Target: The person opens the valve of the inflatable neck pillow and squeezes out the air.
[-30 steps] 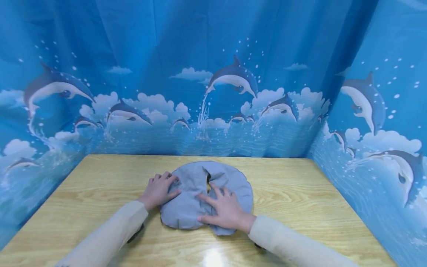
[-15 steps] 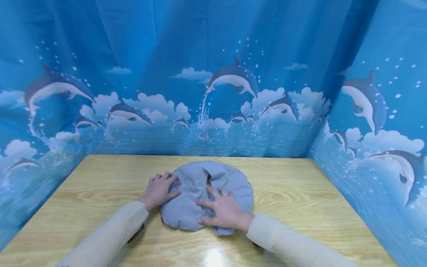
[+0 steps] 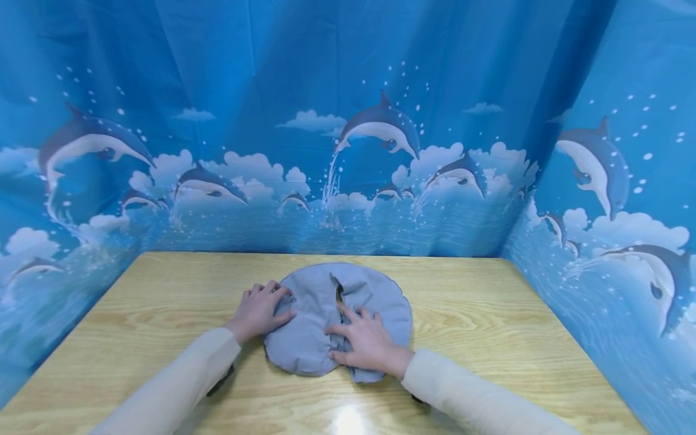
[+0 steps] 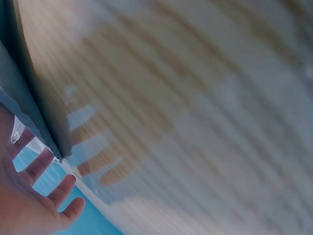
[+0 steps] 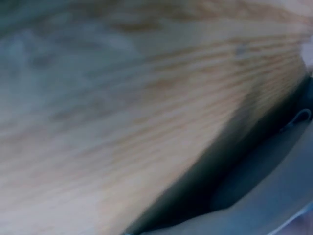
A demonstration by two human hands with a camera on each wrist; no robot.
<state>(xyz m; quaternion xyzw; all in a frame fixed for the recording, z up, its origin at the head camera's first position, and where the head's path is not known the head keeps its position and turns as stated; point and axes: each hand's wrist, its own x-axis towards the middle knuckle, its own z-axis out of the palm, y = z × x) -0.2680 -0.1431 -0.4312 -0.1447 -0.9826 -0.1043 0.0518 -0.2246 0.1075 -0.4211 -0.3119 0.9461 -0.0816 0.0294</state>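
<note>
A grey, rounded cloth piece (image 3: 304,344), shaped like a limp neck pillow, lies on the table. Its two lobes meet near the front, and a narrow gap at the centre shows the wood beneath. My left hand (image 3: 261,311) rests on its left edge with the fingers spread and slightly bent. On the right lobe lies my right hand (image 3: 367,344), thumb and fingertips pressing at the creased seam between the lobes. The left wrist view shows spread left fingers (image 4: 63,191) beside the cloth's edge. In the right wrist view, the cloth (image 5: 254,191) bulges up, with a small loop (image 5: 301,116) on it.
The wooden table (image 3: 478,326) has a light grain and a bright reflection near its front. Blue curtains (image 3: 293,66) printed with dolphins hang behind it and along both sides.
The right thumb and forefinger have drawn slightly to the right, and the cloth's lower left edge has shifted a little the same way. My left hand stays put.
</note>
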